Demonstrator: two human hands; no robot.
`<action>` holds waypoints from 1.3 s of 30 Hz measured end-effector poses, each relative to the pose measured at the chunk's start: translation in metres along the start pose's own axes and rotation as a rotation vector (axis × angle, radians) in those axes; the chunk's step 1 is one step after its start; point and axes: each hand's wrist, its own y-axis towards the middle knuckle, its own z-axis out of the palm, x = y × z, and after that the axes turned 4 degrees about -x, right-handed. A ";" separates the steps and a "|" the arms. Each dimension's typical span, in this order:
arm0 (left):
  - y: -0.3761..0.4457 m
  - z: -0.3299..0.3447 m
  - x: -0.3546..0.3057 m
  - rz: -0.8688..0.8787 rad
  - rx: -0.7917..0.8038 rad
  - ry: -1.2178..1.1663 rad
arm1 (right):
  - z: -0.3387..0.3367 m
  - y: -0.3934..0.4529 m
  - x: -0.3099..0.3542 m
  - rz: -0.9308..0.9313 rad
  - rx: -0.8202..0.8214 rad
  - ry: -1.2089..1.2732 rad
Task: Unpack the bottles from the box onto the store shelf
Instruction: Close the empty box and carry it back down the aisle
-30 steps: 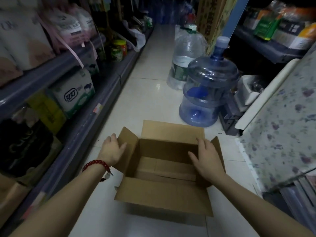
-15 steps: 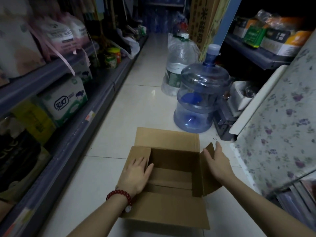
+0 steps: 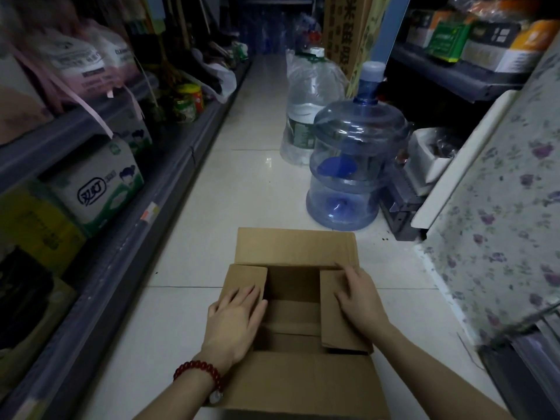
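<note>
A brown cardboard box point(image 3: 295, 247) sits on the white tiled floor in front of me. Its inside shows only bare cardboard. My left hand point(image 3: 235, 321), with a red bead bracelet on the wrist, presses flat on the left side flap, folded down over the opening. My right hand point(image 3: 360, 301) lies flat on the right side flap, also folded inward. The far flap and the near flap lie open outward. The store shelf point(image 3: 169, 189) runs along my left. I see no small bottles.
A big blue water jug point(image 3: 354, 165) and a clear water bottle in a plastic bag point(image 3: 306, 101) stand on the floor beyond the box. Tissue packs point(image 3: 100, 183) fill the left shelf. A floral-covered panel point(image 3: 500, 225) and dark shelving close the right side.
Both side flaps went from standing open to folded down inward. My hands moved from the flaps' outer edges to lie on top of them. The view came closer to the box.
</note>
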 end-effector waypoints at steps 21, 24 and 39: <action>0.002 0.002 0.001 -0.037 -0.012 -0.003 | -0.015 0.067 -0.004 0.011 0.126 0.257; 0.002 0.004 0.002 -0.029 -0.010 0.012 | -0.010 0.050 0.000 -0.039 -0.080 0.244; -0.003 -0.016 -0.001 -0.107 -0.415 -0.358 | -0.006 -0.018 -0.031 -0.137 -0.201 0.136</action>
